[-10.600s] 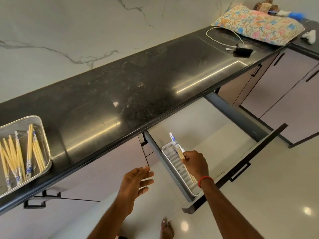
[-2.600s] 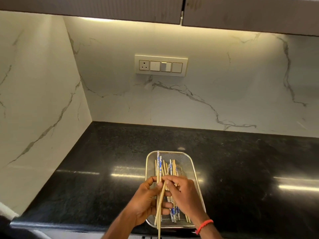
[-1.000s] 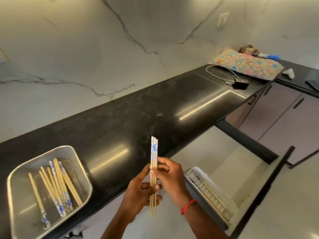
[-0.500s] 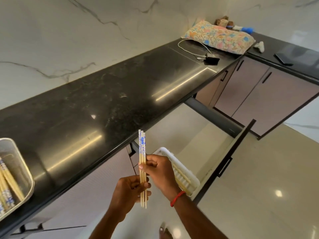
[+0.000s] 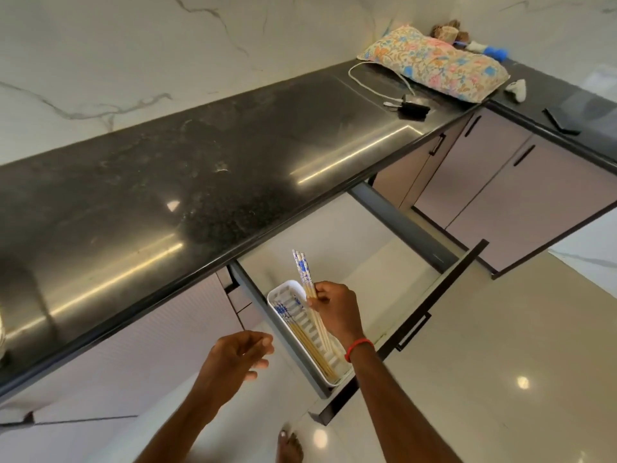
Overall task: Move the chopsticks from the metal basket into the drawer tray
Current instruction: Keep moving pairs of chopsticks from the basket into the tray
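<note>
My right hand point(image 5: 335, 310) grips a small bundle of wooden chopsticks point(image 5: 303, 269) with blue-and-white tops, held tilted over the white ribbed tray point(image 5: 279, 289) at the left side of the open drawer point(image 5: 367, 262). Their lower ends reach down into the tray. More chopsticks point(image 5: 300, 335) lie lengthwise inside the tray. My left hand point(image 5: 235, 357) hovers empty with fingers apart, left of the drawer and below the counter edge. Only a sliver of the metal basket point(image 5: 1, 332) shows at the left frame edge.
The black stone countertop point(image 5: 200, 168) runs overhead of the drawer. At its far end sit a floral pillow point(image 5: 434, 63), a white cable and a black charger point(image 5: 412, 110). The drawer's dark front panel point(image 5: 430, 305) juts out to the right. My bare foot point(image 5: 290, 446) stands on the tiled floor.
My left hand let go of the chopsticks and dropped away to the left. My right hand carried the bundle over the drawer and lowered it toward the tray. The view swung right.
</note>
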`<state>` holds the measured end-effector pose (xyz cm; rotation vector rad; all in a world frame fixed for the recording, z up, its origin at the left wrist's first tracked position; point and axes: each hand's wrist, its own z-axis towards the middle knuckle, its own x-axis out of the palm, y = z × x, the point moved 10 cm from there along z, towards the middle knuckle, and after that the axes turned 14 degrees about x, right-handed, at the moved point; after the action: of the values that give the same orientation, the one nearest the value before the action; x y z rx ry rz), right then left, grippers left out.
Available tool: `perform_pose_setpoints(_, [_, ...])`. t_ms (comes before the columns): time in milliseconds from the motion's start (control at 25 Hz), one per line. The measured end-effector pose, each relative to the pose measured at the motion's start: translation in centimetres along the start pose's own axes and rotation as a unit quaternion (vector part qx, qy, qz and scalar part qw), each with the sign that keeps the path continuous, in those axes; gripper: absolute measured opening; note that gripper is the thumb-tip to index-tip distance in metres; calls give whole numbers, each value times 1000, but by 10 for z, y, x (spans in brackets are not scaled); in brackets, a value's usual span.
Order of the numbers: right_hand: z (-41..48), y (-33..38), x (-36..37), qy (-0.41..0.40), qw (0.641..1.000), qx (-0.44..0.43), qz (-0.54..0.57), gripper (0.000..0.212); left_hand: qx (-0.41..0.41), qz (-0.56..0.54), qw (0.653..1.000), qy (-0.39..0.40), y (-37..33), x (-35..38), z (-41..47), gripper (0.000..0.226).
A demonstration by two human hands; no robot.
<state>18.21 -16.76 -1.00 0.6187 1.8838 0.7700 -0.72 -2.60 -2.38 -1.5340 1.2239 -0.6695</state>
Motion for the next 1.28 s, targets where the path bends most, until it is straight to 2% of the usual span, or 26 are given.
perform_pose_setpoints(120, [12,-24,26,21,996,5,-89,5,7,11,1000,-13,-1,0,3,13])
perform_pose_setpoints(360, [14,-60,64,39,965,20,-260,7,0,13,999,-30,0,-6,5,14])
perform_pose_setpoints(480, [14,-68,74,19,938,3,-347,17,-7,17,999,-36,6,-10,4,13])
perform_pose_setpoints(640, [13,-84,90,48,905,-16,-422,17,-26,13,998,-47,18,-16,-2,12])
perform_pose_setpoints(880, [9,-88,101,68,881,-67,-464,18,-42,21,997,-54,27,-25,-8,16])
perform_pose_setpoints(1040, [4,-74,111,75,878,-136,-453,27,-41,20,998,-53,27,-27,-5,14])
perform_pose_setpoints(1280, [2,-84,108,132,890,-93,-427,25,-30,15,998,-51,27,-30,-2,12])
